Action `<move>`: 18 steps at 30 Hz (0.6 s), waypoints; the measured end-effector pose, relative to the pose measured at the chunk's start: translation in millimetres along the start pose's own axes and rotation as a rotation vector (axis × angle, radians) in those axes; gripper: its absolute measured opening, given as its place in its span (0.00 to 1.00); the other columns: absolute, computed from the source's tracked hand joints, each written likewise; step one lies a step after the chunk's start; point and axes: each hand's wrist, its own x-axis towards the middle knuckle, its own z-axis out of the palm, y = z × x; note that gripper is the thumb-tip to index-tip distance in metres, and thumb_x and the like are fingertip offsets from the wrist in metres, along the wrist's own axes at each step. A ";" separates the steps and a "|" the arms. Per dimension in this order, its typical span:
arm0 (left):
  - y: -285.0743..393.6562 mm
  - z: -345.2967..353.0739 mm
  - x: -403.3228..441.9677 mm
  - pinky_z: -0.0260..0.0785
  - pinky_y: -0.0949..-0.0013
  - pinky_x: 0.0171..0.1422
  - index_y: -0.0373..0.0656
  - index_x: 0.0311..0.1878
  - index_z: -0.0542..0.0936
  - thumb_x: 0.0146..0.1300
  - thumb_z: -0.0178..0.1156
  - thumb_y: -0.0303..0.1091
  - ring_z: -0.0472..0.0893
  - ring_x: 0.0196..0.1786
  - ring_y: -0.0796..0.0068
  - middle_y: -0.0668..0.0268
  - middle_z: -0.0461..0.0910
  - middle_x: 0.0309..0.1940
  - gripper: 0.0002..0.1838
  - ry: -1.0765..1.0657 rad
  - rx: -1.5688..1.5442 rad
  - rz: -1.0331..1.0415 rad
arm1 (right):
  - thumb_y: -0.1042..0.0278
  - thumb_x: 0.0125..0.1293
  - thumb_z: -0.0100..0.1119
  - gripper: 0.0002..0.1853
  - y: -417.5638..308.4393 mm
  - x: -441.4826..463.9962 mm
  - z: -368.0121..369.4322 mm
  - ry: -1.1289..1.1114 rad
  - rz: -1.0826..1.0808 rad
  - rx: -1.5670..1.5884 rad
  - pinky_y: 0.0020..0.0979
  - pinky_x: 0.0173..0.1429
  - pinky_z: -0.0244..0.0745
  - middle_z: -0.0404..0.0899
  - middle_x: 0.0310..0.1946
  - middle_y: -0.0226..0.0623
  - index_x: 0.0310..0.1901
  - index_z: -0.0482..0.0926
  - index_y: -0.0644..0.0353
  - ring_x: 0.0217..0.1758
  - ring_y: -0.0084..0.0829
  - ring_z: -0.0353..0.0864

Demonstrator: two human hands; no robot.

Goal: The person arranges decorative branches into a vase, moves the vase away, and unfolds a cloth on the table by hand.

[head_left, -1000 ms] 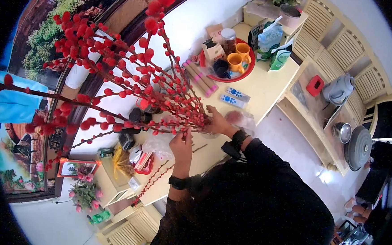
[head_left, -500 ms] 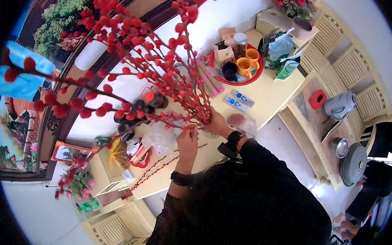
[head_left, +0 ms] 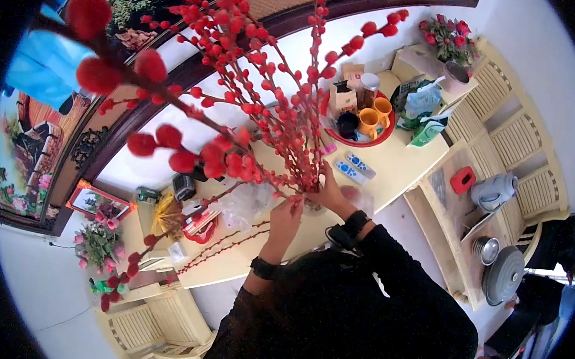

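Observation:
A large bunch of red berry-like branches (head_left: 265,112) fans up and out across the head view. My right hand (head_left: 331,194) is closed around the lower stems of the bunch. Just left of it, my left hand (head_left: 285,224) pinches the lower end of a branch (head_left: 196,115) whose fuzzy red balls loom close to the camera. What lies beneath the stems at my right hand is mostly hidden. On the cream table (head_left: 229,268), loose red sprigs (head_left: 221,246) lie below and left of my left hand. A clear plastic bag (head_left: 243,203) is crumpled behind that hand.
A red basin (head_left: 357,143) holds orange mugs (head_left: 369,121), a dark cup and a jar. Patterned blue-and-white items (head_left: 354,167) lie nearer. To the right, a wooden bench table carries a kettle (head_left: 494,191) and a grey lid (head_left: 505,275). Another person (head_left: 529,313) is at far right.
The camera view has shifted, and the bunch looks more upright. Both hands sit a little lower and further right in view, still on the stems. The close branch has swung nearer to the camera.

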 end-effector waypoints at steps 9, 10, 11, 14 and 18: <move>12.4 -3.1 -2.2 0.65 0.68 0.25 0.39 0.31 0.74 0.51 0.56 0.34 0.74 0.20 0.66 0.59 0.74 0.17 0.08 0.052 0.031 0.106 | 0.54 0.25 0.74 0.64 -94.3 8.2 -8.5 0.148 -0.257 -0.194 0.37 0.62 0.47 0.50 0.56 0.54 0.59 0.38 0.70 0.60 0.46 0.50; 14.4 -4.2 -1.5 0.65 0.68 0.24 0.40 0.30 0.74 0.50 0.57 0.34 0.74 0.19 0.67 0.60 0.74 0.17 0.08 0.078 0.037 0.114 | 0.54 0.25 0.74 0.64 -97.7 10.5 -8.5 0.152 -0.263 -0.240 0.37 0.63 0.46 0.49 0.56 0.55 0.59 0.37 0.70 0.60 0.47 0.49; 13.4 -5.2 -0.6 0.65 0.68 0.24 0.40 0.30 0.74 0.50 0.57 0.34 0.74 0.19 0.66 0.61 0.73 0.17 0.08 0.081 0.064 0.120 | 0.53 0.24 0.74 0.65 -102.2 11.7 -8.7 0.151 -0.268 -0.258 0.38 0.63 0.45 0.48 0.56 0.55 0.59 0.37 0.71 0.60 0.48 0.49; 10.7 -8.8 1.0 0.65 0.68 0.24 0.39 0.29 0.73 0.49 0.57 0.34 0.73 0.19 0.65 0.62 0.73 0.16 0.09 0.097 0.103 0.103 | 0.51 0.23 0.73 0.65 -117.4 13.6 -9.0 0.160 -0.251 -0.326 0.40 0.63 0.44 0.46 0.57 0.57 0.58 0.37 0.72 0.61 0.51 0.46; 13.6 -14.0 1.8 0.65 0.65 0.31 0.40 0.28 0.73 0.47 0.58 0.33 0.72 0.29 0.62 0.61 0.73 0.22 0.08 0.278 0.187 0.275 | 0.49 0.22 0.73 0.66 -128.3 10.7 -0.9 0.229 -0.255 -0.484 0.44 0.63 0.42 0.46 0.56 0.58 0.58 0.37 0.73 0.60 0.52 0.46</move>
